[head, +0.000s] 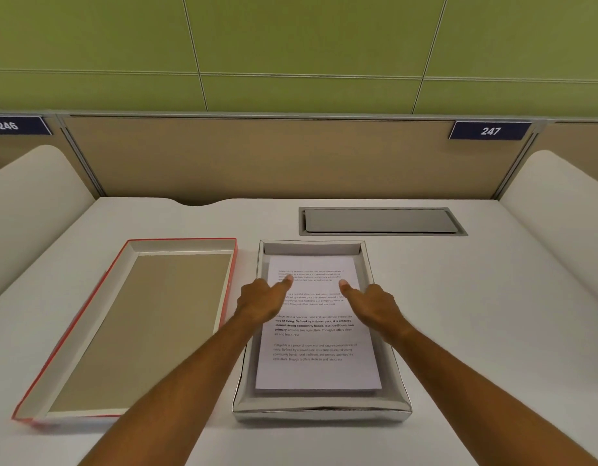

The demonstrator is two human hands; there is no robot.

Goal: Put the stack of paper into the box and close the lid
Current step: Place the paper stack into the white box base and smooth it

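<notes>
The stack of printed white paper [316, 361] lies flat inside the shallow silver box [321, 413] at the middle of the desk. My left hand [262, 302] hovers over the box's left wall, its thumb reaching onto the top sheet. My right hand [371, 306] is over the right wall, its thumb likewise on the paper. Both hands hold nothing; their other fingers are hidden under the palms. The lid [136, 327], red outside and tan inside, lies upside down to the left of the box.
A grey metal cable hatch [381, 222] is set into the desk behind the box. Cream side partitions [31, 193] flank the desk, and a tan back panel carries a number plate 247 [490, 130].
</notes>
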